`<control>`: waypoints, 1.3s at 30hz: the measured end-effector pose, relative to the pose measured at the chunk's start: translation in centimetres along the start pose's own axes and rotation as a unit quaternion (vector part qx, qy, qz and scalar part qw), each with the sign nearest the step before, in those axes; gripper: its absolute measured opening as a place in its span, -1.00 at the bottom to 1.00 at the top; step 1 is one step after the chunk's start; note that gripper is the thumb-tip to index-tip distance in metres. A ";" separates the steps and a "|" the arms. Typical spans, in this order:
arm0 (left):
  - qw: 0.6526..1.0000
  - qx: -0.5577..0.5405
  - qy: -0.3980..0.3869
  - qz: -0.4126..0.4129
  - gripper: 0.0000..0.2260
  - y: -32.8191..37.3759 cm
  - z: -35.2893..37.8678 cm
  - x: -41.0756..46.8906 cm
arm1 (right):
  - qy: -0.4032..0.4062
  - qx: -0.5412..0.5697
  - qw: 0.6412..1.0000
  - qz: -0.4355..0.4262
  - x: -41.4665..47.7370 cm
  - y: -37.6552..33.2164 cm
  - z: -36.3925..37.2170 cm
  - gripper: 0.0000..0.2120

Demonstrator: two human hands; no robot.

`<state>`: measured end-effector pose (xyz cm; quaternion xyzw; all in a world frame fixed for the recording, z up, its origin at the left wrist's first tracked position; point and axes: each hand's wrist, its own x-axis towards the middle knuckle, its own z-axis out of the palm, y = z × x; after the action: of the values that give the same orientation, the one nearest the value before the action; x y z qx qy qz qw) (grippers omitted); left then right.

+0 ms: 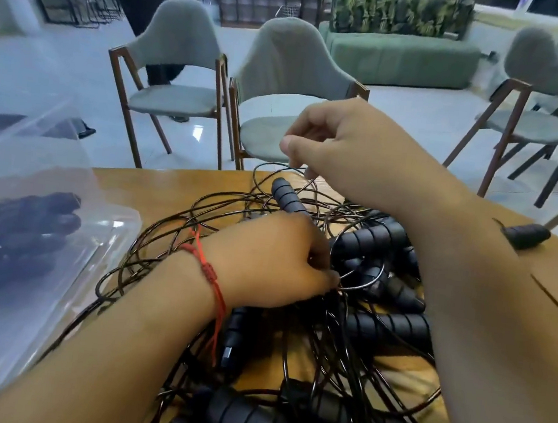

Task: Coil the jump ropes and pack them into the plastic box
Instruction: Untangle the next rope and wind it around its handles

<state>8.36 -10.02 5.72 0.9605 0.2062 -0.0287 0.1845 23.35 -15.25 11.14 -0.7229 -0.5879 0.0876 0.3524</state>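
- Tangle of black jump ropes (pixel 379 325) with ribbed foam handles and thin glossy cords, heaped on the brown wooden desk (pixel 169 189) in the near centre.
- Left hand (pixel 272 262), with a red string bracelet (pixel 211 273) at the wrist, low on the heap; its fingers are curled, nipping a cord loop at the thumb tip.
- Right hand (pixel 349 150) raised above the far edge of the heap; thumb and forefinger pinch a single thin cord, the other fingers bent.
- Clear plastic box (pixel 35 158) at the left of the desk, beside the tangle; dark shapes inside, too blurred to identify.
- One separate black handle (pixel 526 235) near the right desk edge.
- Grey upholstered chairs (pixel 285 74) with wooden frames beyond the desk; a green sofa (pixel 404 55) behind them.
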 end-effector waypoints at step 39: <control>0.899 -0.418 0.062 -0.115 -0.53 -4.4 -5.6 -1.7 | 0.035 0.310 0.950 0.021 -0.2 -1.3 1.8 -0.85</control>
<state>4.94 -4.93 9.63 0.7646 0.3190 0.0988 0.5512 21.28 -14.58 10.54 -0.5928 -0.5035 0.2475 0.5777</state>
